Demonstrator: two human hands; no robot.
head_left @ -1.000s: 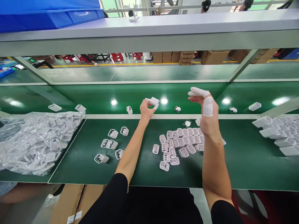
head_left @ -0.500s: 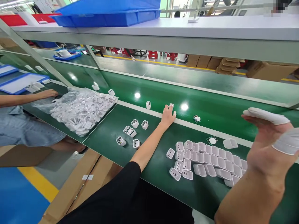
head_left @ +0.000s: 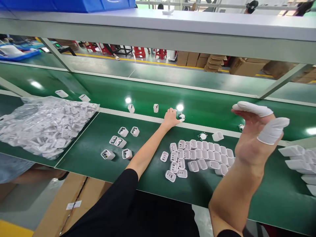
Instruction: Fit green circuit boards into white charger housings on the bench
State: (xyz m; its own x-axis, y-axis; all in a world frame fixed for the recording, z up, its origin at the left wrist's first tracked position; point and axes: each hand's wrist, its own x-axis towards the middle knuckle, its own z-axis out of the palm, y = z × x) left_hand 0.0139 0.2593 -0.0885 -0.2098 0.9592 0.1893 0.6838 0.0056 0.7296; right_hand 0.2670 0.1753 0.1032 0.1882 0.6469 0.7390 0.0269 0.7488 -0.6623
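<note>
My left hand (head_left: 171,118) reaches to the conveyor's near edge with thumb and fingers apart. Beside its thumb, which wears a white finger cot, lies a small circuit board (head_left: 181,116) with a white round part. Just left of the hand stands a white charger housing (head_left: 156,108), and another housing (head_left: 131,108) stands further left. My right hand (head_left: 255,138) is raised above the bench on the right, thumb and fingers apart, white cots on them. Partly behind it shows another circuit board (head_left: 241,127). A third board (head_left: 202,136) lies near an empty white housing (head_left: 218,136).
Rows of white housings (head_left: 204,154) stand before me, with more at the right edge (head_left: 296,161). Several filled housings (head_left: 127,153) stand left of my forearm. A plastic bag of white parts (head_left: 49,125) lies at far left. A shelf (head_left: 158,29) crosses above the conveyor (head_left: 111,89).
My left hand has let go of a charger housing, which stays on the conveyor, and moved right to a circuit board. The view has turned right. My right hand stays raised.
</note>
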